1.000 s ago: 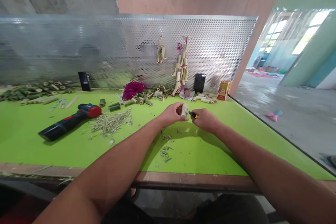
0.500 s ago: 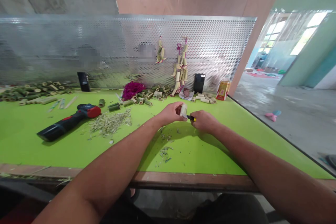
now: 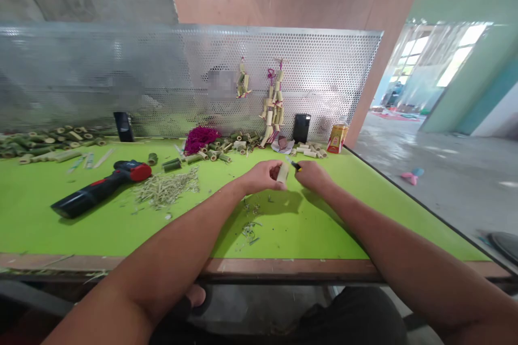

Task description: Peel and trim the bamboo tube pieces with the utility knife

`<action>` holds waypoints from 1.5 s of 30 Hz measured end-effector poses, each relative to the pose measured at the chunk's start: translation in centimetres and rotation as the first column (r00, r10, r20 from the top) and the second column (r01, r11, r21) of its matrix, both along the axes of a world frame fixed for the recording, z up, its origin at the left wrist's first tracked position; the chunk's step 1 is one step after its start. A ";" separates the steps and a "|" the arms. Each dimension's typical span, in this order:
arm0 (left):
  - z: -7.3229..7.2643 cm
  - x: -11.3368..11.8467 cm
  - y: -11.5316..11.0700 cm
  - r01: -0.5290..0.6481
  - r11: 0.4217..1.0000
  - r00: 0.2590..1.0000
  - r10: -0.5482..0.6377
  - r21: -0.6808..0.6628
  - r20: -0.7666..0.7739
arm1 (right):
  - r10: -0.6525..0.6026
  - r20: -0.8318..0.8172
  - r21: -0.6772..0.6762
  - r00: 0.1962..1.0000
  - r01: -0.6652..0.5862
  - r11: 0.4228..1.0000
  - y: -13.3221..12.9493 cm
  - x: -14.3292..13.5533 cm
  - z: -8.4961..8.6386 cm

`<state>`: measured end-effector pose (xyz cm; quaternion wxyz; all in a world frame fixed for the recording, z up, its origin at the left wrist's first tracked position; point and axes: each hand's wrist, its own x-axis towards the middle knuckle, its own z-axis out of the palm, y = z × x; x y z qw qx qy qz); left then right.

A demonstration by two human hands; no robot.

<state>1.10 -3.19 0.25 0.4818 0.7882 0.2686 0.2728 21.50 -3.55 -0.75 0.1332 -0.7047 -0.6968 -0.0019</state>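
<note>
Table [image 3: 324, 240] is bounded in front by a brown wooden edge [image 3: 283, 266], at the right by a dark slanting edge [image 3: 416, 200], and at the back by a perforated metal screen [image 3: 315, 75]. Open green surface is found between the two forearms, marked by small scraps [image 3: 250, 232], and again to the right of the right hand [image 3: 313, 176]. The left side is taken up by a power tool [image 3: 103, 188] and a heap of shavings [image 3: 165, 187]; the back is lined with cut bamboo [image 3: 309, 152], magenta cord [image 3: 200, 139] and a bottle [image 3: 337, 136]. Both forearms are extended over the front edge and angled inward. The left hand [image 3: 265, 177] is partly curled, and a bamboo piece [image 3: 283, 173] is pinched between its thumb and fingers. The right hand is closed around the black-and-yellow handle of a cutter [image 3: 298, 166], whose blade is pointed leftward, near the upper end of the piece; contact cannot be confirmed. The piece is held above the table between the hands, slightly tilted. Its visible side is pale and cylindrical; finer surface detail cannot be made out.
</note>
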 end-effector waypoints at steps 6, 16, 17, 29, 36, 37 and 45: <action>-0.2 -0.1 -0.5 0.020 1.000 0.996 -0.020 -0.004 0.086 | -0.052 -0.040 0.049 0.998 0.054 0.997 0.3 1.7 0.7; -0.1 -1.4 1.7 -0.155 0.979 0.987 0.158 0.133 -0.010 | 0.279 0.057 0.057 0.958 -0.283 0.958 -2.2 -3.1 -0.8; -0.1 -1.4 1.6 -0.156 0.977 0.987 0.161 0.148 -0.025 | 0.282 0.074 0.057 0.957 -0.286 0.956 -2.2 -3.1 -0.9; -0.3 -1.1 1.8 -0.076 0.986 0.997 0.076 0.146 0.005 | 0.191 0.101 0.032 0.976 -0.195 0.980 -1.7 -2.7 -0.5; 0.0 -0.4 0.5 0.040 0.992 0.997 -0.031 0.116 -0.076 | -0.002 -0.038 0.075 0.999 0.005 0.997 1.1 1.2 0.1; -0.2 -0.4 0.6 0.021 0.994 0.998 -0.015 0.107 -0.055 | -0.012 -0.057 0.088 0.998 0.017 0.996 1.2 1.5 0.1; -1.2 -1.4 2.1 -0.116 0.987 0.993 0.115 0.109 0.012 | 0.189 -0.498 0.108 0.846 -0.155 0.982 -0.7 -0.7 -0.1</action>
